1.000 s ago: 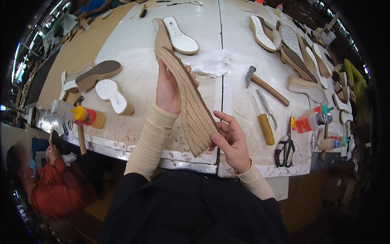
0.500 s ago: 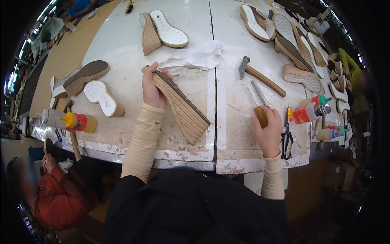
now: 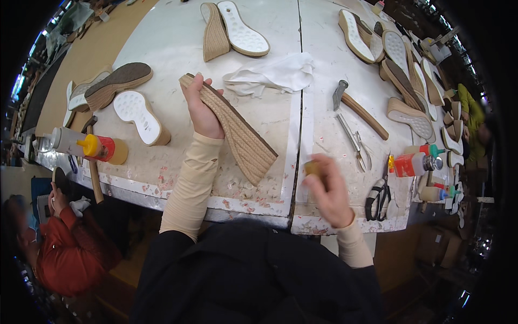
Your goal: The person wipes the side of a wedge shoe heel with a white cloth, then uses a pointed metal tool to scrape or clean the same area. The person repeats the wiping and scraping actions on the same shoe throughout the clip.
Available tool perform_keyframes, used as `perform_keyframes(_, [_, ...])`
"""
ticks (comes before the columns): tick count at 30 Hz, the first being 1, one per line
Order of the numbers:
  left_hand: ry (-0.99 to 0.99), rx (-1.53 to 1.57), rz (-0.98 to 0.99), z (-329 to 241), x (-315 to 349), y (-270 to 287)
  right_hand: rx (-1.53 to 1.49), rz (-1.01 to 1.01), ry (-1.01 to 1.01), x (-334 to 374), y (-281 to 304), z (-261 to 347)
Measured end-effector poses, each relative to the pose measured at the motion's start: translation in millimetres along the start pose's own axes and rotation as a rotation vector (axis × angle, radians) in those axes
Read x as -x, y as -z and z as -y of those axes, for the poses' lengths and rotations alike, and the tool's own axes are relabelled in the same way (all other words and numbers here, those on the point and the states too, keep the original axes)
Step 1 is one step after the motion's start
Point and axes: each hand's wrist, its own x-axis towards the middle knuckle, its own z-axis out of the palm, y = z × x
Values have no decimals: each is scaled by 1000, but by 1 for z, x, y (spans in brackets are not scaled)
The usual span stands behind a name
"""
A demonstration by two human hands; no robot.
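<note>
My left hand [image 3: 204, 114] is closed around the narrow end of a wedge shoe sole [image 3: 237, 132], raised over the table and tilted. Its side is wrapped in tan braided rope, with a dark brown strip along one edge. My right hand [image 3: 330, 190] is closed on a small yellow-brown piece [image 3: 313, 169], apart from the sole and to its right. Motion blurs that piece, and my fingers cover part of it, so its kind is unclear. Pliers [image 3: 356, 144] and a hammer [image 3: 362, 113] lie beyond my right hand. Black-handled scissors [image 3: 379, 197] are to its right.
A white cloth [image 3: 272, 74] lies beyond the sole. Several wedge soles [image 3: 137, 116] rest left, at the back and right. Squeeze bottles stand left, one yellow-capped [image 3: 105, 148], and right [image 3: 413, 164]. A seam [image 3: 299, 135] crosses the table. A person in red [image 3: 70, 254] sits at left.
My right hand has moved left from beside the pliers, carrying the yellow-brown piece toward the sole. The sole has turned slightly in my left hand, showing more of its braided side. The view has shifted.
</note>
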Motion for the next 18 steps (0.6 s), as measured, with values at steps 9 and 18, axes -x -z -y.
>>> perform_keyframes(9, [-34,35,-73,-5,3,0,170,296,280,-3,-50,14])
perform_keyframes(18, [-64,47,-81,1,-3,5,329,235,279,-3,-56,15])
